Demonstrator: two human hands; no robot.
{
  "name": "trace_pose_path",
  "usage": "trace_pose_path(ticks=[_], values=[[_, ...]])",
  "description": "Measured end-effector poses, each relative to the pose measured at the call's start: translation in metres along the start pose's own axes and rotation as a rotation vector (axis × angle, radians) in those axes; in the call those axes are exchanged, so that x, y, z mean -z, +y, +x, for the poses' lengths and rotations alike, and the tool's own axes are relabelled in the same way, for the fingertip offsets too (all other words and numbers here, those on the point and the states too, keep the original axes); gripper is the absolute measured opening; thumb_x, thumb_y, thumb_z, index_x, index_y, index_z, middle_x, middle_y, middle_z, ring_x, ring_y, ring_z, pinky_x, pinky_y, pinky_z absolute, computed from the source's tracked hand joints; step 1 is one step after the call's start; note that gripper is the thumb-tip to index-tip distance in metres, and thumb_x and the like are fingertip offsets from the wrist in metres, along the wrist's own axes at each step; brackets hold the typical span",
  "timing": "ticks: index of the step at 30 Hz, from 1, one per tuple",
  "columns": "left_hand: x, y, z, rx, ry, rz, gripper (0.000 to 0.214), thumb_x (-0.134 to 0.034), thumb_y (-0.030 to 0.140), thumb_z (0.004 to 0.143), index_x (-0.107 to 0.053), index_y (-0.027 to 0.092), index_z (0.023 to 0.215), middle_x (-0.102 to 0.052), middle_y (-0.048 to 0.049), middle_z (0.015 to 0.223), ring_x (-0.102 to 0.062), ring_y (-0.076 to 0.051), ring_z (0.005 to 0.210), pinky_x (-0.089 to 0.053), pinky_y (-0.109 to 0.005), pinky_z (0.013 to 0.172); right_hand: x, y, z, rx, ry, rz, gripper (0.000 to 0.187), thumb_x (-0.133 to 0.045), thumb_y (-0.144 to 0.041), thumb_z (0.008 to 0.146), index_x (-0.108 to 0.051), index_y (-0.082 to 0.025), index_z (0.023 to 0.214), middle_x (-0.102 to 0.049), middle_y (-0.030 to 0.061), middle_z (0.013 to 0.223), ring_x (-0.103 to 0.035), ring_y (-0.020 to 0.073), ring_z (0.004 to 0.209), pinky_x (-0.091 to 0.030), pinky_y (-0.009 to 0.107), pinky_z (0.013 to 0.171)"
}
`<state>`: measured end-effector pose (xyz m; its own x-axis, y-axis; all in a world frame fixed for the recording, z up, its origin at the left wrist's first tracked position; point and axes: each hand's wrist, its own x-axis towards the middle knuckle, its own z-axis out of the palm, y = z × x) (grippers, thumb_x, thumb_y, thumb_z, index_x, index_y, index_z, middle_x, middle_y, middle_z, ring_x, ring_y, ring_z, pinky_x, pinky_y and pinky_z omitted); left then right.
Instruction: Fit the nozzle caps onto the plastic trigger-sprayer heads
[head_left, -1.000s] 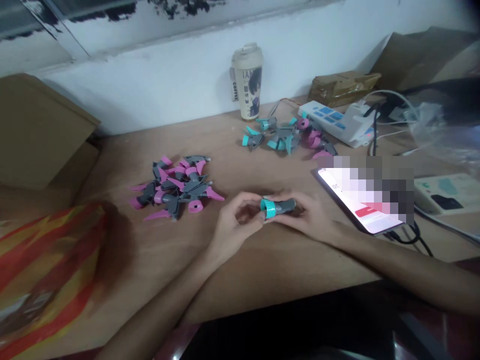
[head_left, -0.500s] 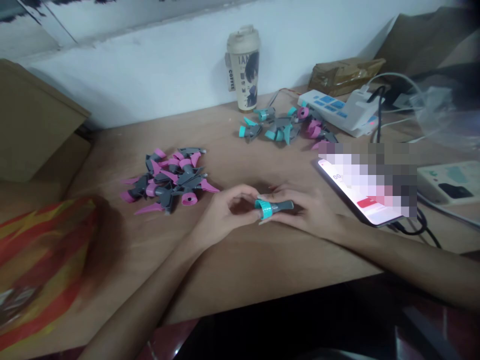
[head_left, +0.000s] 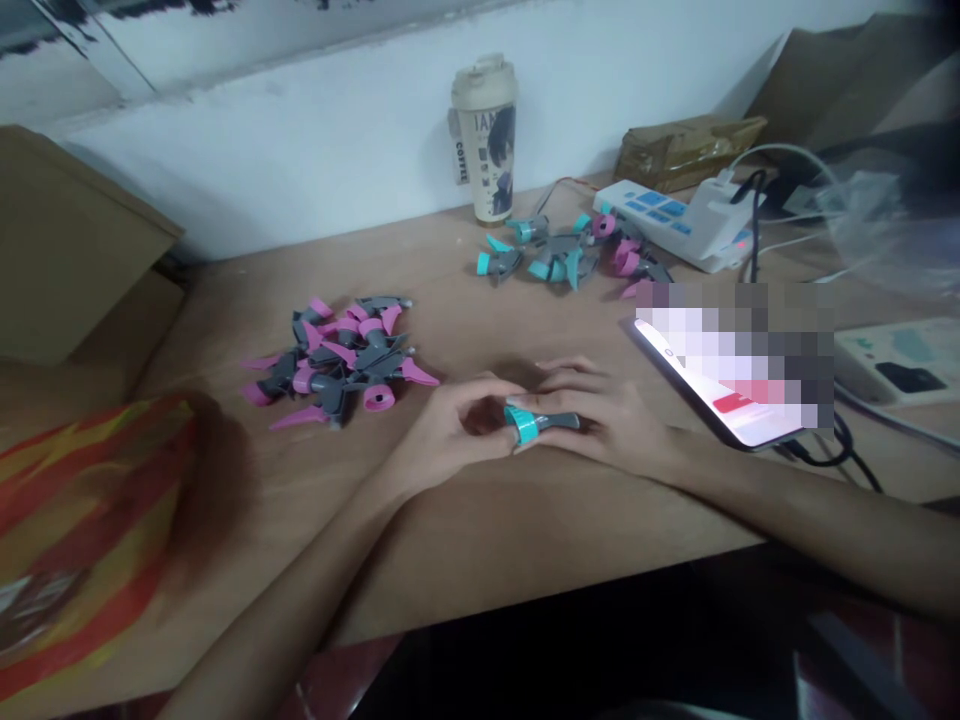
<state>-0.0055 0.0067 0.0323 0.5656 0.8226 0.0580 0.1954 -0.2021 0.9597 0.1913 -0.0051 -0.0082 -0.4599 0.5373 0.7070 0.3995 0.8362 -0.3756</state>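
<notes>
Between both hands, low over the middle of the table, is a grey trigger spray head (head_left: 559,421) with a teal collar. My left hand (head_left: 459,425) pinches the collar end between thumb and index finger. My right hand (head_left: 619,415) is closed around the grey body from the other side, its upper fingers stretched over it. Fingers hide part of the sprayer. To the left lies a pile of grey and pink spray heads (head_left: 364,355). Farther back is a second group of spray heads (head_left: 559,255), some teal and some pink.
A tall coffee cup (head_left: 487,140) stands by the wall. A white power strip (head_left: 660,215) with cables and a taped box (head_left: 686,150) sit at back right. A lit phone (head_left: 690,375) is right of my hands. At left are a cardboard box (head_left: 67,250) and a striped bag (head_left: 97,520).
The held spray head has shifted slightly left and down. My right hand's upper fingers have spread a little over it. Both piles look the same.
</notes>
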Motion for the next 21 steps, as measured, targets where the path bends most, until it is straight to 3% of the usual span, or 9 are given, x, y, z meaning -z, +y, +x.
trace_pose_path(ticks=[21], values=[[-0.0029,0.0003,-0.0024,0.01,-0.037,-0.02,0.011,-0.064,0.023,0.074,-0.06,0.018,0.083,-0.058,-0.0011,0.079,-0.055,-0.016,0.075,-0.043,-0.025,0.066,0.0002,0.0007,0.0,0.023,0.004,-0.038,0.029,-0.055,-0.032,0.087,-0.058,-0.028,0.116,-0.069,0.0004,0.089,-0.064,0.0141,0.083,-0.046,0.041,0.095]])
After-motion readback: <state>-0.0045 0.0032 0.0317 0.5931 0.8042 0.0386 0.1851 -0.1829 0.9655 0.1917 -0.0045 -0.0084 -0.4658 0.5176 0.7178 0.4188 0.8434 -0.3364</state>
